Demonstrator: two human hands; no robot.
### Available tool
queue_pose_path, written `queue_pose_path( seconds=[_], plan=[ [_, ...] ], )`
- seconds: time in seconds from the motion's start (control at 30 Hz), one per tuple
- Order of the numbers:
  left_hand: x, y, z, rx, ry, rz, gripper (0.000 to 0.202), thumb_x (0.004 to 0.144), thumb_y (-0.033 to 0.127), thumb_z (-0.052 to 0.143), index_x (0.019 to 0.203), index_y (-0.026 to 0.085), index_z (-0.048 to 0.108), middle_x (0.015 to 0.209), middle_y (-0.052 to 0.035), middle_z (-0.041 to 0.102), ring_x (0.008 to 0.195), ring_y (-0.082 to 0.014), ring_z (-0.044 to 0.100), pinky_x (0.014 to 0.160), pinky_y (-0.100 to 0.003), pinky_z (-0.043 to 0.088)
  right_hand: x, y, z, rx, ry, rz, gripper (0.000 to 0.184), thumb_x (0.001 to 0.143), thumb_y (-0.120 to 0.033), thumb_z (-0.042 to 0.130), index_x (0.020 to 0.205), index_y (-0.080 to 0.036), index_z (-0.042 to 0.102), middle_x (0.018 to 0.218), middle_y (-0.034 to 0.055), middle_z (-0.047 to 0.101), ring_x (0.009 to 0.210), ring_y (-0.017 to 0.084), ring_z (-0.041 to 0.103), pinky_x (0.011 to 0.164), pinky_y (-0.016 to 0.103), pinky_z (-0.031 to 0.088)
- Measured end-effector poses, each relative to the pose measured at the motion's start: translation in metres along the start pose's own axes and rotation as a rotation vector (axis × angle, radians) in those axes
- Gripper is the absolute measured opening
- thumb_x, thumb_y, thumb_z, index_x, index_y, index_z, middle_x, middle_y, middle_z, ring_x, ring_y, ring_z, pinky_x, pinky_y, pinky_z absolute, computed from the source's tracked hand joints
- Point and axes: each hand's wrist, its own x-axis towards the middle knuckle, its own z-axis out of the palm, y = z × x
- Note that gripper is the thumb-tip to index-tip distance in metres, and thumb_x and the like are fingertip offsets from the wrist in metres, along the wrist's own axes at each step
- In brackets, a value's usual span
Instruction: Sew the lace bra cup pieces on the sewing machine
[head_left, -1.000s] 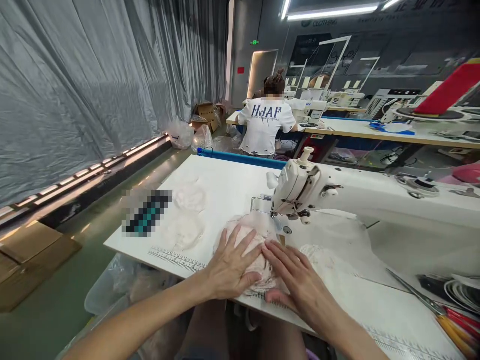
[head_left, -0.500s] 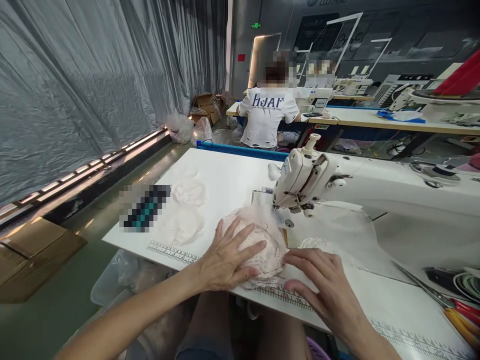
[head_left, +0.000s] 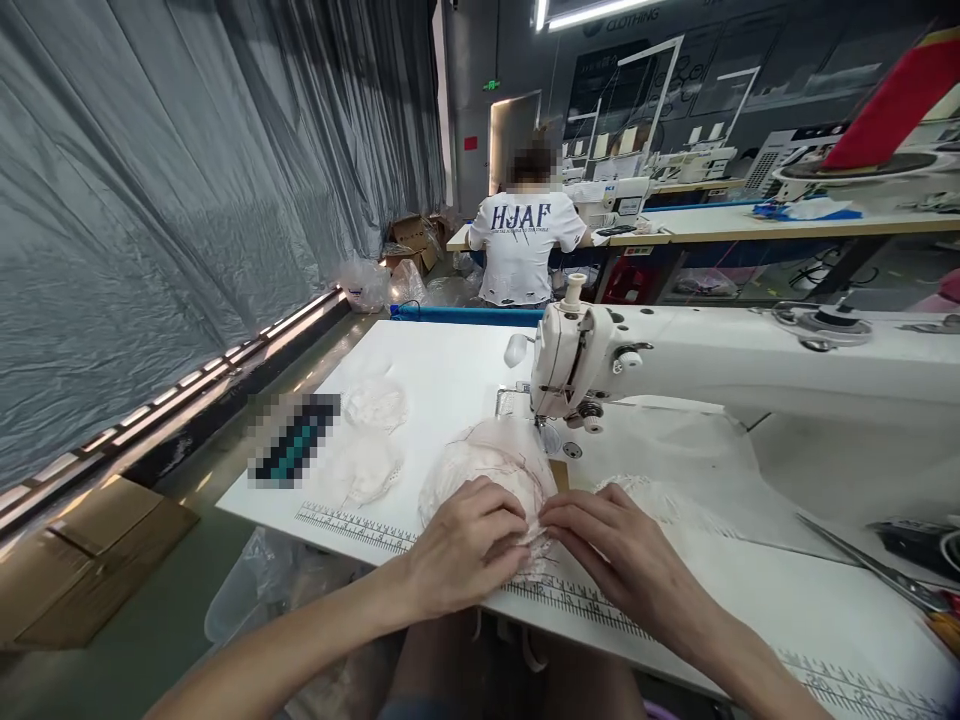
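A rounded, pale pink-white lace piece [head_left: 487, 455] with loose threads lies on the white sewing table, its far edge close to the needle area of the sewing machine [head_left: 566, 365]. On its near left part rests my left hand [head_left: 469, 545], fingers curled and thumb drawn in, gripping the lace. The fingertips of my right hand [head_left: 619, 550] pinch the near right edge of the same piece. Part of the lace is hidden beneath my fingers. More white lace [head_left: 634, 490] lies just beyond my right hand.
Similar lace pieces [head_left: 367, 465] lie at the table's left, beside a blurred dark object [head_left: 296, 440]. Scissors [head_left: 862, 560] rest on the right. Printed rulers [head_left: 352, 525] run along the front edge. A co-worker [head_left: 529, 240] sits ahead, and a cardboard box [head_left: 90, 560] stands on the floor.
My left hand has gone from lying spread on the lace to curled fingers. My right hand has moved left and closed on the lace's edge. The camera view has shifted slightly.
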Motion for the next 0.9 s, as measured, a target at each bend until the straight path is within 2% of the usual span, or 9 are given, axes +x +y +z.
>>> queue_pose_path(
  seconds=[0.13,0.27,0.5,0.67,0.9],
  plan=[
    [0.002,-0.001,0.0,-0.001,0.023,-0.002,0.016,0.086,0.01,0.047,0.087,0.013,0.063,0.087,-0.007,0.063,0.085,-0.0165,0.055,0.074,-0.028,0.046,-0.001,0.001,-0.001,-0.01,-0.025,-0.019,0.015,0.094,-0.02,0.045,0.103,-0.022,0.057,0.095,0.0036,0.066,0.081,0.015,0.061,0.07,0.03,0.033],
    [0.003,0.001,-0.002,-0.016,0.003,-0.039,0.016,0.086,0.011,0.047,0.088,0.013,0.063,0.088,-0.0073,0.063,0.085,-0.0166,0.055,0.074,-0.028,0.048,0.0,0.001,0.001,-0.072,-0.027,-0.028,0.011,0.093,-0.023,0.049,0.099,-0.021,0.058,0.095,0.0031,0.066,0.07,0.013,0.059,0.068,0.03,0.033],
    [0.001,0.005,-0.006,-0.049,-0.041,-0.089,0.017,0.088,0.012,0.047,0.087,0.013,0.064,0.093,-0.0075,0.062,0.09,-0.0163,0.055,0.079,-0.028,0.047,0.005,-0.003,0.005,-0.134,0.013,-0.043,0.022,0.096,-0.021,0.039,0.088,-0.019,0.059,0.083,0.0037,0.065,0.065,0.013,0.057,0.063,0.029,0.034],
    [-0.001,0.01,-0.008,-0.08,-0.054,-0.116,0.02,0.087,0.016,0.052,0.105,0.014,0.06,0.103,-0.0069,0.06,0.098,-0.0166,0.053,0.084,-0.028,0.046,0.006,-0.004,0.005,-0.116,0.033,-0.048,0.028,0.098,-0.024,0.033,0.087,-0.019,0.057,0.076,0.004,0.062,0.061,0.014,0.055,0.06,0.028,0.036],
    [0.001,0.011,0.003,0.096,-0.03,-0.083,0.025,0.084,0.014,0.052,0.109,0.015,0.056,0.096,-0.0071,0.061,0.092,-0.0195,0.054,0.078,-0.031,0.049,0.006,-0.004,0.008,-0.098,0.072,-0.015,0.024,0.097,-0.023,0.034,0.086,-0.02,0.055,0.074,0.0032,0.061,0.061,0.014,0.056,0.059,0.027,0.041]
  ],
)
